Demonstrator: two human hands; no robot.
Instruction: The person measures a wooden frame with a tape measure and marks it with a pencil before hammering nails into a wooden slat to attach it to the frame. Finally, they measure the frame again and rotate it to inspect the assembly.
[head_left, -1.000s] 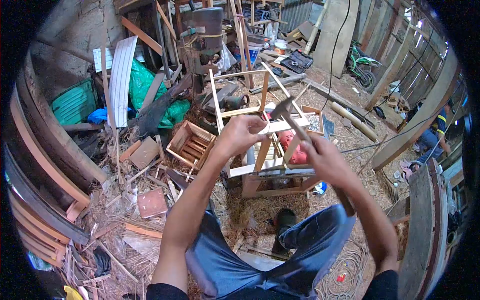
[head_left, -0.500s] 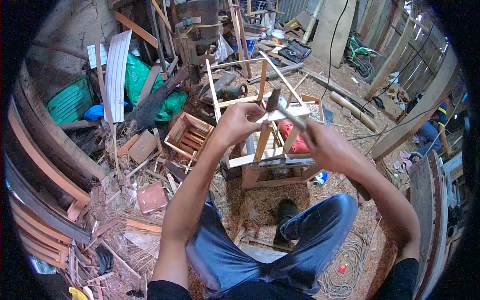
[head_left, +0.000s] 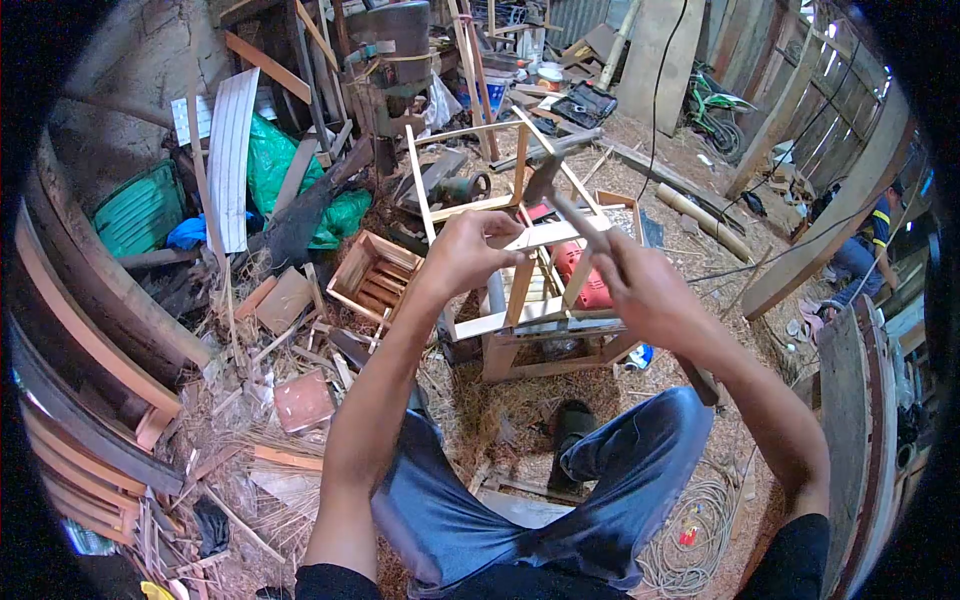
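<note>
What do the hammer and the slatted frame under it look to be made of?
The hammer has a dark, dull head, likely steel. Its handle looks like plain brown wood, matte, gripped by the right hand. The frame looks like pale, unfinished timber slats: bare wood colour, square-cut ends, no paint visible. The left hand holds its top slat.

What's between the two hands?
Head view: the wooden frame, gripped by the left hand, and a red object behind it; the right hand holds a hammer.

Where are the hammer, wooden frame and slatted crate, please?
hammer (head_left: 543, 183), head view, on its metal head.
wooden frame (head_left: 521, 288), head view, on an upright.
slatted crate (head_left: 378, 283), head view, on its slats.
</note>
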